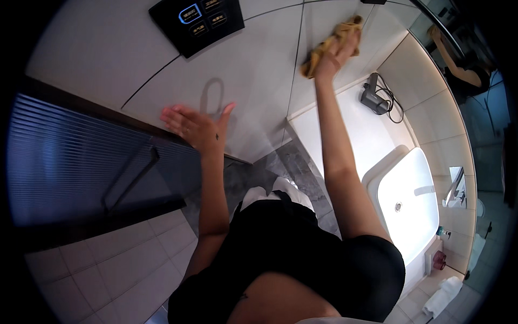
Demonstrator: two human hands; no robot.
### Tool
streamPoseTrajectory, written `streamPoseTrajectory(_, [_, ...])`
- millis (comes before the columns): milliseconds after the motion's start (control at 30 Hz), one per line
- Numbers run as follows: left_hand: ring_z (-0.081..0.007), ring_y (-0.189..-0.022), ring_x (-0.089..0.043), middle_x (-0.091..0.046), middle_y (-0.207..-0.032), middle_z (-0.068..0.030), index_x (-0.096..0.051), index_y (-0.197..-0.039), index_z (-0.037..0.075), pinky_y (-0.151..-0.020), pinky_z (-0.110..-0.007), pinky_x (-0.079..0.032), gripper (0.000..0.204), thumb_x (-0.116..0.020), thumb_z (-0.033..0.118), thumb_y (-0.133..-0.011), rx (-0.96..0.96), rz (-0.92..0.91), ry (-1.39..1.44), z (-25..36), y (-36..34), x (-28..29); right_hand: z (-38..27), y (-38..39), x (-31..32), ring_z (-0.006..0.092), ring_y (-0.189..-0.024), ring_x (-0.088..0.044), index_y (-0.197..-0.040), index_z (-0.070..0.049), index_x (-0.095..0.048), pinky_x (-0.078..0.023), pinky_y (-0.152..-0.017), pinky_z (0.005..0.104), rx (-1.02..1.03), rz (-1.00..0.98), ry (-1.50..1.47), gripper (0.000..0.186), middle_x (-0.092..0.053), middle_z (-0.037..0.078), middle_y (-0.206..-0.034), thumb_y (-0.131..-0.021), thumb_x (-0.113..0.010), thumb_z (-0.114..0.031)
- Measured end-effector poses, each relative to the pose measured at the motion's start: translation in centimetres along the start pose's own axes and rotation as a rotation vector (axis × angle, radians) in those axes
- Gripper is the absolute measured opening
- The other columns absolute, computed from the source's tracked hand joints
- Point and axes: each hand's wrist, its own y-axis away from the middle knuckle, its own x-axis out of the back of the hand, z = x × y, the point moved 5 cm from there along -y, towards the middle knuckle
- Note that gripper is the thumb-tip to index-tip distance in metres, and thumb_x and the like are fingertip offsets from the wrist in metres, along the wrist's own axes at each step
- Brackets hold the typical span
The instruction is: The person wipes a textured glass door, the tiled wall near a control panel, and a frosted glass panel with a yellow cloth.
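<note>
Against the pale tiled wall (259,65), my right hand (335,56) presses a yellow-brown cloth (314,66). The cloth is bunched, with its ends showing on both sides of the hand, and my fingers lie over its middle. My left hand (200,129) holds nothing. Its fingers are stretched out and the thumb stands apart, close to the dark frame of a ribbed glass door (65,162). Whether its fingertips touch the wall or the frame, I cannot tell.
A black switch panel (197,32) sits on the wall above my left hand. Right of my right arm, a grey hair dryer (372,97) with a looped cord lies on the white counter (367,132). Nearer are a white basin (381,200), a tap (456,191) and a white towel (443,297).
</note>
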Motion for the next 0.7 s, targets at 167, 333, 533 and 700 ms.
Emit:
streamPoseTrajectory(167, [-0.0461, -0.141, 0.006, 0.01, -0.151, -0.0309, 0.006, -0.145, -0.009, -0.113, -0.055, -0.001, 0.136, -0.057, 0.081, -0.065, -0.017, 0.07, 0.034, -0.6, -0.2, -0.5, -9.4, 8.0, -3.5, 0.0379, -0.134, -0.032, -0.124, -0.008, -0.059, -0.023, -0.11, 0.0501, 0.343, -0.229, -0.045, 0.047, -0.038, 0.02, -0.141, -0.077, -0.057, -0.008])
streamPoseTrajectory(333, [-0.045, -0.142, 0.002, 0.005, -0.152, -0.0297, 0.001, -0.146, -0.008, -0.113, -0.055, 0.0, 0.111, -0.054, 0.063, -0.081, -0.021, 0.141, 0.077, -1.5, 0.4, -1.8, -10.8, 11.7, -3.9, 0.0229, -0.113, -0.051, -0.121, -0.033, -0.062, -0.037, -0.091, 0.0428, 0.728, -0.422, 0.009, 0.052, -0.053, 0.003, -0.127, -0.07, -0.065, -0.024])
streamPoseTrajectory(533, [-0.045, -0.141, -0.005, -0.003, -0.153, -0.0288, -0.008, -0.147, -0.007, -0.112, -0.055, -0.003, 0.092, -0.043, 0.055, -0.089, 0.005, 0.246, 0.129, -1.5, 0.4, -2.2, -6.6, 8.9, -2.7, 0.0222, -0.115, -0.05, -0.116, -0.032, -0.065, -0.036, -0.095, 0.0441, 0.805, -0.384, 0.046, 0.046, -0.052, 0.002, -0.129, -0.07, -0.065, -0.031])
streamPoseTrajectory(700, [-0.0419, -0.143, -0.003, -0.003, -0.153, -0.0295, -0.009, -0.146, -0.009, -0.114, -0.05, -0.004, 0.086, -0.037, 0.053, -0.093, -0.05, 0.326, 0.127, -0.8, -0.1, -1.5, -0.9, 5.3, -0.9, 0.0343, -0.122, -0.044, -0.115, -0.024, -0.065, -0.032, -0.103, 0.0502, 0.667, -0.263, 0.027, 0.046, -0.045, 0.014, -0.134, -0.069, -0.062, -0.025])
